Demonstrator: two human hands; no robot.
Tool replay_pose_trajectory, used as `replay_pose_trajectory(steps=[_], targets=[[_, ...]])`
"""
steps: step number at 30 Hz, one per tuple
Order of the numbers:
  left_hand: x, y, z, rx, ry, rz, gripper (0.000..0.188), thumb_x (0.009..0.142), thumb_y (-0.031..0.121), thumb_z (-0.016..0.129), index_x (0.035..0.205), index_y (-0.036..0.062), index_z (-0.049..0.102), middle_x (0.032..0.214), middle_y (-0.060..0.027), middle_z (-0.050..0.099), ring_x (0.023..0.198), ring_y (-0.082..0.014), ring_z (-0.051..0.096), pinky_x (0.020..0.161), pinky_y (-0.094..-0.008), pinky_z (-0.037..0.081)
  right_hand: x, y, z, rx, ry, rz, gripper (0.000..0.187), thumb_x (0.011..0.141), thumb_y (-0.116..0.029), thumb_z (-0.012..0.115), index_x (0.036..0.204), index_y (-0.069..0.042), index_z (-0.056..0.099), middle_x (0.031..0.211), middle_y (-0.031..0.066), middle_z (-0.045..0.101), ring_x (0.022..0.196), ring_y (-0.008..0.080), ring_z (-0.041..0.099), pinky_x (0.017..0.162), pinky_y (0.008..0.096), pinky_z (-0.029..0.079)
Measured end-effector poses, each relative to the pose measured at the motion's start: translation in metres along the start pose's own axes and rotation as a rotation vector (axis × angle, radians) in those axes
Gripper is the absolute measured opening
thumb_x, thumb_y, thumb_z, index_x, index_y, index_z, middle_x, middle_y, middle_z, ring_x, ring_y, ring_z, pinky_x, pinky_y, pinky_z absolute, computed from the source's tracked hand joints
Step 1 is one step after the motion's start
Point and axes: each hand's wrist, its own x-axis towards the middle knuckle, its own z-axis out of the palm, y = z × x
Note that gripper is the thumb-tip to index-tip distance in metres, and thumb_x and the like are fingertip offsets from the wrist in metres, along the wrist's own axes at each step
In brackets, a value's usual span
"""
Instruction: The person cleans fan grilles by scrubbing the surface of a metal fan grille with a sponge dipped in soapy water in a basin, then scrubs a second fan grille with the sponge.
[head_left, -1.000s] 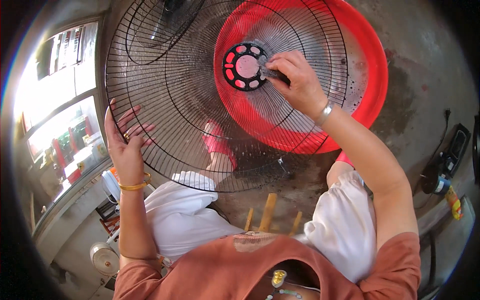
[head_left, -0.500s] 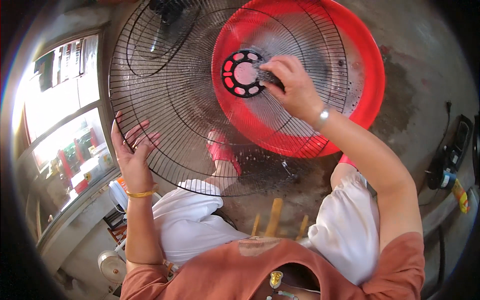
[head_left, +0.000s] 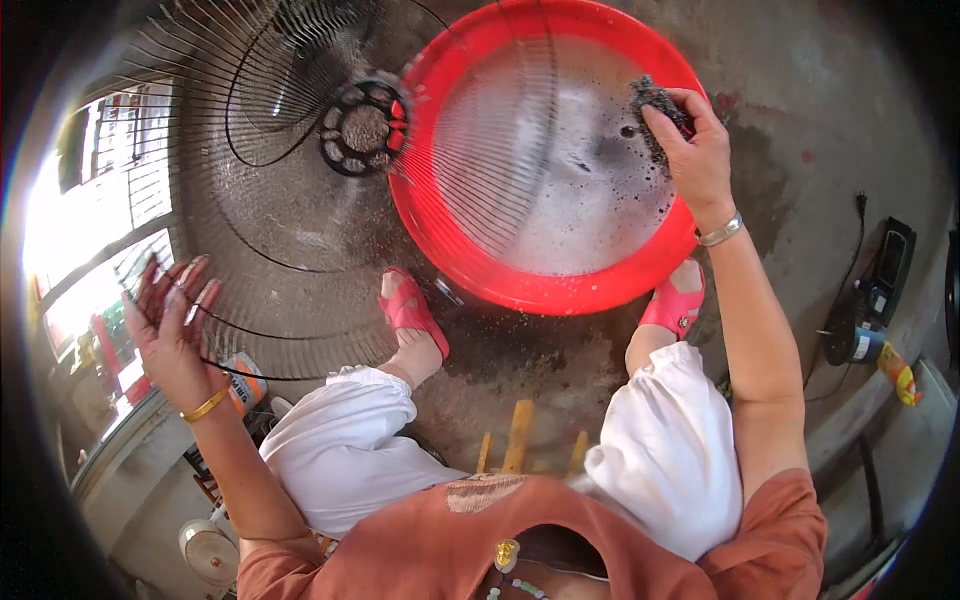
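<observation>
A round black wire fan grille (head_left: 345, 225) hangs tilted at the left, blurred by motion. Its right part overlaps a red basin (head_left: 440, 240) of cloudy, sudsy water, and its hub ring (head_left: 361, 128) lies left of the basin. My left hand (head_left: 172, 335) holds the grille's lower left rim, fingers loosely curled among the wires. Pinched in my right hand (head_left: 698, 160) is a dark grey steel wool scrubber (head_left: 655, 112). That hand is over the basin's right side, apart from the grille.
On the wet concrete floor, my feet in pink sandals (head_left: 412, 315) flank the basin's near side. Wooden stool legs (head_left: 517, 437) show between my knees. To the right lie a black corded appliance (head_left: 880, 275) and a yellow packet (head_left: 898, 375). A bright window (head_left: 110, 200) is at the left.
The fan grille has swung left with my left hand, uncovering more of the basin. My right hand has moved right with the scrubber, off the grille's hub.
</observation>
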Motion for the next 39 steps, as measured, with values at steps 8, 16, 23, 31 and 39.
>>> replay_pose_trajectory(steps=[8,16,23,31,39], targets=[[-0.006,0.04,-0.008,-0.072,0.204,0.383,0.038,0.09,-0.008,0.045,0.128,-0.0098,0.046,0.116,-0.0216,0.058,0.108,-0.0346,0.061,0.09,-0.0434,0.057,-0.008,0.033,-0.016,0.072,-0.008,0.09,0.024,0.084,-0.014,0.071,0.101,-0.001,0.063,0.084,0.0,0.064,0.073,0.0067,0.055,0.067,0.0225,0.046],[0.003,0.025,0.011,-0.117,0.103,0.396,0.034,0.092,-0.007,0.046,0.126,-0.006,0.051,0.111,-0.0179,0.063,0.1,-0.0301,0.065,0.083,-0.0397,0.057,-0.043,0.074,0.049,-1.375,-0.648,-0.137,0.024,0.083,-0.012,0.057,0.105,-0.004,0.061,0.109,0.0149,0.059,0.105,0.0319,0.055,0.086,0.046,0.05],[0.0,0.039,0.005,-0.118,0.149,0.437,0.037,0.09,-0.008,0.047,0.127,-0.0065,0.049,0.111,-0.0192,0.062,0.099,-0.0303,0.065,0.082,-0.0393,0.057,-0.016,0.071,0.033,-0.762,-0.687,-0.234,0.027,0.076,-0.005,0.06,0.102,-0.009,0.062,0.1,0.0207,0.062,0.099,0.0402,0.058,0.088,0.0452,0.048],[0.014,0.079,-0.002,-0.101,0.332,0.67,0.036,0.091,-0.009,0.046,0.127,-0.0063,0.051,0.106,-0.0185,0.065,0.099,-0.0282,0.066,0.083,-0.0365,0.057,-0.02,0.076,-0.002,-0.367,-0.369,-0.136,0.037,0.073,-0.003,0.067,0.109,-0.007,0.06,0.104,0.018,0.059,0.104,0.034,0.055,0.093,0.0413,0.043],[-0.022,0.051,0.045,0.236,0.231,1.063,0.038,0.083,-0.013,0.052,0.12,-0.0045,0.058,0.109,-0.0155,0.065,0.104,-0.0259,0.062,0.089,-0.0368,0.053,-0.043,0.03,-0.034,0.216,-0.264,0.3,0.038,0.078,0.0,0.07,0.114,0.0,0.059,0.107,0.0052,0.062,0.098,0.0143,0.058,0.089,0.0298,0.046]])
